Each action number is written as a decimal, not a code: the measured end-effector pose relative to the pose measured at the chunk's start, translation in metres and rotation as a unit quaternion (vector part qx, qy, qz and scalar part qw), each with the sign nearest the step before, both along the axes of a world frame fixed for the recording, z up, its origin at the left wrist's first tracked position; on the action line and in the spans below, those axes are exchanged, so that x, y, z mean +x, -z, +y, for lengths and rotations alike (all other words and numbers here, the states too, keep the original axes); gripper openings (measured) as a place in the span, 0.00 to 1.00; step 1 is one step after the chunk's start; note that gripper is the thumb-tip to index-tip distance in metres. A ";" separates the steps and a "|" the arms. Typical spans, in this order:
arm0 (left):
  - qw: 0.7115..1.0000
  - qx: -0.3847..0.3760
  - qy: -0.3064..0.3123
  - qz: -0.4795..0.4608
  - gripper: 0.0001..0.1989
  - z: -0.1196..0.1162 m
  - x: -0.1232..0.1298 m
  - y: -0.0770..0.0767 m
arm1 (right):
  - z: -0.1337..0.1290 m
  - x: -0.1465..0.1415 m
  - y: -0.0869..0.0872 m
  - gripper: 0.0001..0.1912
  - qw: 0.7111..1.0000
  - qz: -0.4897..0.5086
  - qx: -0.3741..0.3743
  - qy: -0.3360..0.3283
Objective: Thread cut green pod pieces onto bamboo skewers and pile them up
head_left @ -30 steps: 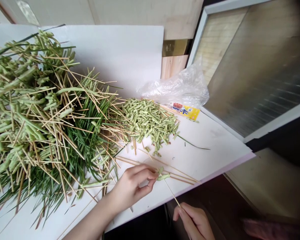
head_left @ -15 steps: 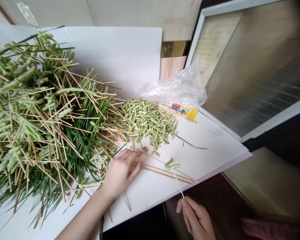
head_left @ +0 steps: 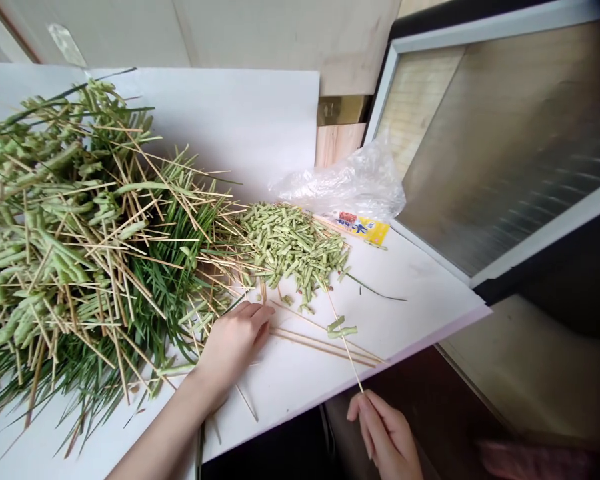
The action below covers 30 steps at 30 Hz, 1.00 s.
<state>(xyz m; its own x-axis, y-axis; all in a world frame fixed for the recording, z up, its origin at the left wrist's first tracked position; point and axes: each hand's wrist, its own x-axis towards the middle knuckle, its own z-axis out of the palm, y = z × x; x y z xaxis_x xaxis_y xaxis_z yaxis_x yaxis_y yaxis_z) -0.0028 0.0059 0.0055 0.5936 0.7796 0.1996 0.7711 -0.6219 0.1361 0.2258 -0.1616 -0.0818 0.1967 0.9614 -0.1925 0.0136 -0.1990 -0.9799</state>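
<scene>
My right hand (head_left: 387, 430) pinches the lower end of a thin wooden skewer (head_left: 351, 358) beyond the table's front edge. Two pieces of green bean (head_left: 343, 331) are threaded on this skewer, whose tip reaches the heap of cut beans (head_left: 293, 250). My left hand (head_left: 237, 340) is on the white table, its fingers curled and pressed together near the ends of several loose skewers (head_left: 325, 345). Whatever lies under those fingers is hidden.
A large pile of beans, skewers and long green leaves (head_left: 95, 247) covers the left side. Behind the cut beans lie a crumpled clear plastic bag (head_left: 350, 180) and a yellow packet (head_left: 373, 230). A framed glass panel (head_left: 500, 147) stands at the right.
The fingers of my left hand have closed together, with the thumb now tucked out of sight. My right hand keeps its hold on the skewer. The view has shifted slightly.
</scene>
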 end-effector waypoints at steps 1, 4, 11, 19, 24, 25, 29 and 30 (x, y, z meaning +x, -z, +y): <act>1.000 0.002 -0.012 -0.004 0.10 0.000 -0.001 0.000 | 0.000 -0.001 0.000 0.27 1.000 0.001 0.000 0.003; 0.998 0.014 -0.054 -0.007 0.12 0.001 0.001 -0.004 | 0.001 -0.003 -0.003 0.28 1.000 0.009 -0.005 0.016; 0.976 -0.034 -0.171 0.133 0.11 0.019 0.031 -0.032 | 0.001 -0.003 0.001 0.29 0.999 0.022 0.000 0.032; 0.964 -0.046 -0.208 0.160 0.17 0.046 0.066 -0.026 | 0.003 0.000 0.016 0.28 0.998 0.023 0.032 0.039; 0.963 -0.041 -0.208 0.166 0.18 0.048 0.069 -0.024 | 0.006 0.000 0.003 0.32 0.999 0.015 0.034 0.034; 0.963 -0.041 -0.206 0.168 0.19 0.048 0.069 -0.024 | 0.007 0.000 0.001 0.32 0.999 0.013 0.032 0.031; 0.964 -0.049 -0.192 0.175 0.19 0.049 0.069 -0.022 | 0.006 0.001 0.003 0.32 0.999 0.014 0.038 0.023; 0.964 -0.052 -0.189 0.178 0.19 0.049 0.069 -0.021 | 0.006 0.001 0.006 0.31 0.999 0.016 0.041 0.020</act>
